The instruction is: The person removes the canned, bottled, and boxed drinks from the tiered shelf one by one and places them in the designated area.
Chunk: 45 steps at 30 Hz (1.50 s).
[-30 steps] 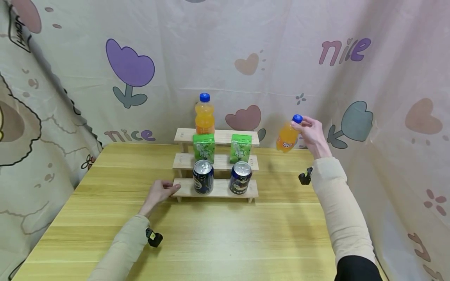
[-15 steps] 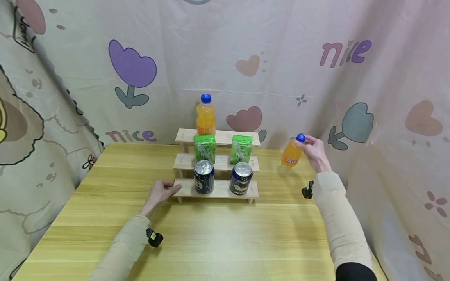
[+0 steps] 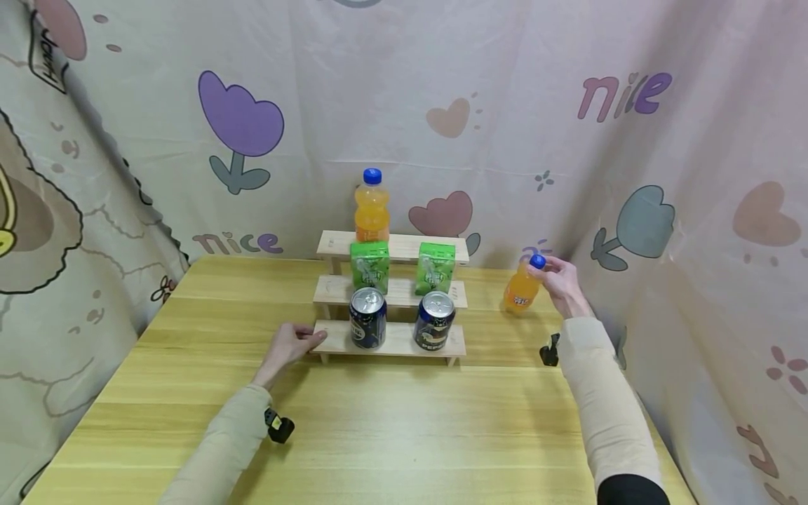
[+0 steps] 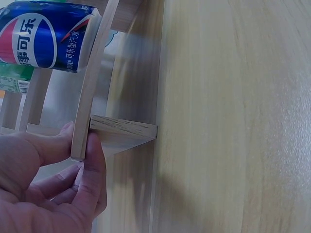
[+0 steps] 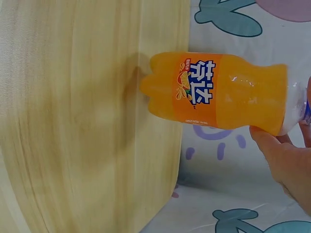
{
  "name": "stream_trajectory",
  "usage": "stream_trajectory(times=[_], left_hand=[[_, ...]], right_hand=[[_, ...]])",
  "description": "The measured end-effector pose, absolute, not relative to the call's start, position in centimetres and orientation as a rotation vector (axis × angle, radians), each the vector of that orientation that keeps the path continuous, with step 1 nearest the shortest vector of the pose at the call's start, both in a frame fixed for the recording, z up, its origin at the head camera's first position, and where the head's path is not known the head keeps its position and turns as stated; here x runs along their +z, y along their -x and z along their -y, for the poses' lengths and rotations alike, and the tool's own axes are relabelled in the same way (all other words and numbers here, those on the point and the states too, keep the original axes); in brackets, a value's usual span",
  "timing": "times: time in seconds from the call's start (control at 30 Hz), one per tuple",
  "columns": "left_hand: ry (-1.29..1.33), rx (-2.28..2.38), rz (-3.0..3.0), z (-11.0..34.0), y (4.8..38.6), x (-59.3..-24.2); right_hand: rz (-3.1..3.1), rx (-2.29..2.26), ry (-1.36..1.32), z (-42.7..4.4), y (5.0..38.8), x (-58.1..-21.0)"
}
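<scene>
My right hand [image 3: 564, 284] grips an orange soda bottle [image 5: 218, 92] near its blue cap, to the right of the wooden three-step rack [image 3: 398, 340]. The bottle is slightly tilted, with its base close to the tabletop; I cannot tell whether they touch. At the rack's lowest step, my left hand [image 3: 288, 351] pinches the left end of the board between thumb and fingers [image 4: 92, 179]. Two dark blue cola cans stand on that step, a left can [image 3: 367, 319] and a right can [image 3: 434, 321]. Green drink cartons [image 3: 370, 266] occupy the middle step. A second orange soda bottle [image 3: 372, 210] stands on the top step's left side.
The wooden table [image 3: 404, 435] runs back to a patterned curtain [image 3: 353, 91] behind the rack. More curtain hangs along the left and right sides. Beyond the bottle, the table's edge [image 5: 181, 155] shows in the right wrist view.
My right hand has lowered the bottle from beside the top step toward the tabletop, and the bottle is more upright. The left hand keeps its hold on the rack.
</scene>
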<state>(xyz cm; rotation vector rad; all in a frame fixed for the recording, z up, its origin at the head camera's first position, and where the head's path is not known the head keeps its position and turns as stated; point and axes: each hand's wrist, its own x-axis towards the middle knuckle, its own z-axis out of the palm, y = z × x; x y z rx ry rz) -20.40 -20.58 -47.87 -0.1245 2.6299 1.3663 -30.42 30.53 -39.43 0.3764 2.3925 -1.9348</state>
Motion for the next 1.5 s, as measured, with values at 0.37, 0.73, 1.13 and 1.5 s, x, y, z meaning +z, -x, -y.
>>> stream_trajectory(times=[0.37, 0.73, 1.13, 1.5], left_hand=[[0.125, 1.371, -2.633, 20.4, 20.5, -47.9], [0.078, 1.379, -2.638, 20.2, 20.4, -47.4], [0.062, 1.389, -2.647, 20.3, 20.3, -47.7], [0.091, 1.388, -2.631, 20.6, 20.3, -47.8]], right_hand=[[-2.377, -1.954, -0.380, -30.9, 30.2, -40.4], [-2.391, -1.946, -0.351, -31.1, 30.5, -39.6], [-2.522, -1.935, -0.209, -28.9, 31.1, -35.8], [-2.472, -2.054, -0.076, -25.1, 32.3, -30.6]])
